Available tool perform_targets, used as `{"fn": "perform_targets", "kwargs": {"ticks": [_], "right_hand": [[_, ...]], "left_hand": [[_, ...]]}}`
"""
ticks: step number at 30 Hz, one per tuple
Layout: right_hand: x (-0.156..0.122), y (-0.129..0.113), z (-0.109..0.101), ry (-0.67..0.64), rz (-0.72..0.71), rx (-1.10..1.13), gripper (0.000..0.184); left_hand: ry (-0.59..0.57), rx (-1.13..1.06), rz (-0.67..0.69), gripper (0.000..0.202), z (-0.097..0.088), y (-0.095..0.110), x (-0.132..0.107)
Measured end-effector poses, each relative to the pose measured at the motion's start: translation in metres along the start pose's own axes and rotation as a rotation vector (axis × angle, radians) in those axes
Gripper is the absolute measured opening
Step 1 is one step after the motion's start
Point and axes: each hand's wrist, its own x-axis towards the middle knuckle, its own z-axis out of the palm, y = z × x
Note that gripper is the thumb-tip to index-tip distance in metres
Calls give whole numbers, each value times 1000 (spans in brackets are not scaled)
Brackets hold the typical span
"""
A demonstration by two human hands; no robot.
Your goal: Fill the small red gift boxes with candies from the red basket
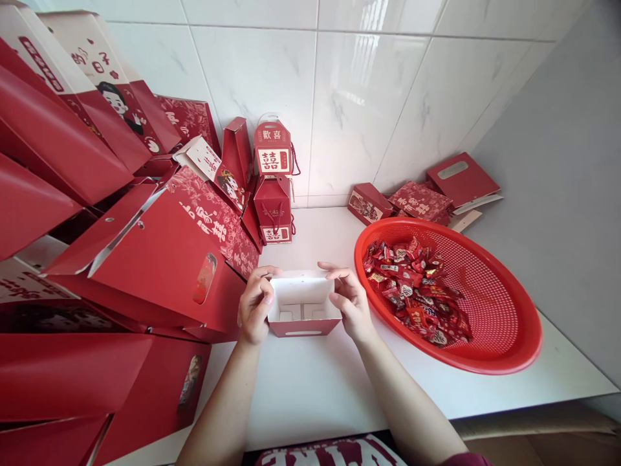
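Observation:
Between my hands is a small red gift box (305,328) with its top open and its white inside showing nothing in it. My left hand (255,305) grips its left wall, the thumb at the rim and the fingers curled round the outside. On the opposite wall, my right hand (352,303) pinches the edge with the thumb inside and the index finger stretched along the back. Just right of that hand stands a red plastic basket (504,310), partly filled with wrapped candies (420,291) in red wrappers.
Many red gift boxes (145,272) lie piled along the left side. Two small boxes with cord handles (273,200) are stacked by the tiled wall (252,71). More boxes (421,200) lie behind the basket. The white table (320,395) ends close to my body.

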Motion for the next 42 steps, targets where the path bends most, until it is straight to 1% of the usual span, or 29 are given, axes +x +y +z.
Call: {"fn": "perform_targets", "kwargs": {"ticks": [1, 3, 6, 8, 12, 15, 19, 27, 32, 39, 42], "right_hand": [[0, 1, -1, 4, 5, 49, 22], [1, 3, -2, 25, 1, 82, 27], [2, 6, -6, 77, -41, 42, 30], [3, 6, -8, 85, -64, 8, 33], [3, 2, -8, 36, -116, -152, 30], [3, 0, -4, 26, -141, -197, 29], [2, 0, -1, 31, -145, -201, 29], [2, 1, -2, 21, -141, -254, 29], [4, 4, -3, 14, -144, -221, 29], [9, 15, -5, 36, -108, -183, 32], [9, 8, 0, 59, -67, -169, 29]], "left_hand": [[6, 1, 2, 29, 0, 0, 0], [11, 12, 1, 30, 0, 0, 0], [15, 32, -10, 30, 1, 1, 0], [11, 43, -11, 29, 1, 3, 0], [-22, 92, -19, 29, 5, 6, 1], [-24, 85, -41, 30, 8, 8, 0], [-32, 50, -52, 27, 11, 10, -1], [-33, 60, -76, 27, 10, 11, 0], [-38, 7, -102, 25, 12, 10, 0], [-20, -20, -102, 25, 15, 4, 0], [-5, -12, -90, 24, 15, 5, 0]]}}
